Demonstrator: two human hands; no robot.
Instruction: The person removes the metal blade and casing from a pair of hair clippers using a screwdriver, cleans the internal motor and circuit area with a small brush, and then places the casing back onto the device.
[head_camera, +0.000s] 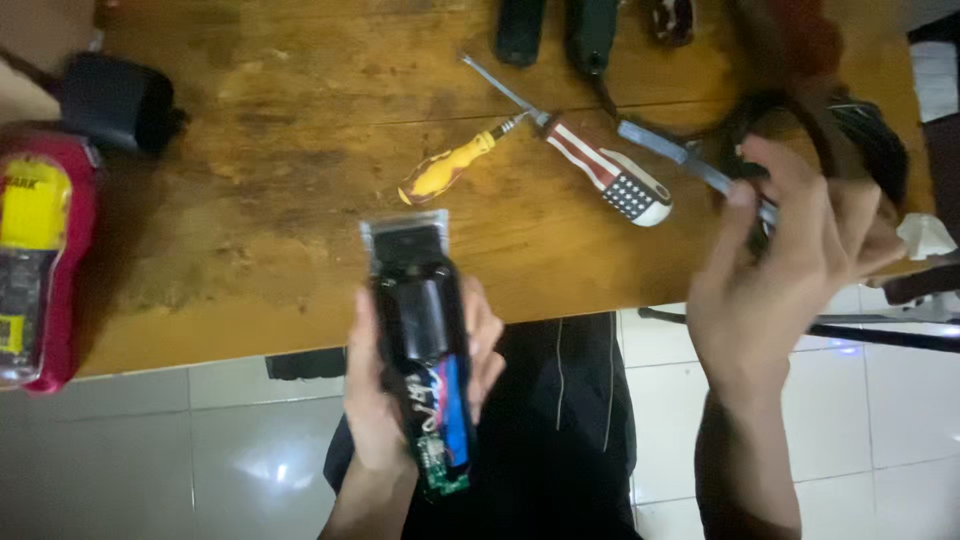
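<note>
Black hair clipper (420, 330), its lower casing off so that a blue battery cell (452, 405) and a green circuit board (440, 470) show, lies lengthwise in the person's left hand (385, 400), held over the near edge of the worn wooden table (280, 170). The left hand cups it from beneath, thumb on one side and fingers curled up the other, a closed hold around the body. Its clear plastic blade guard (405, 225) points out over the tabletop.

To the right, the right hand (790, 260) is lifted above the table's edge with its fingers pinched around a slim grey-handled tool (680, 155), the shaft running up and left from the fingertips.

Just beyond the clipper lie two screwdrivers, touching or crossing near their shafts: one with a yellow and orange handle (445, 170), one with a striped red, white and blue handle (610, 180). A tangle of black cable (860, 130) sits behind the right hand. At the left edge rests a red and yellow packaged item (40, 250), with a dark cylindrical object (120, 100) behind it. Below the table, pale floor tiles (200, 450) and dark trousers (560, 420) show.
</note>
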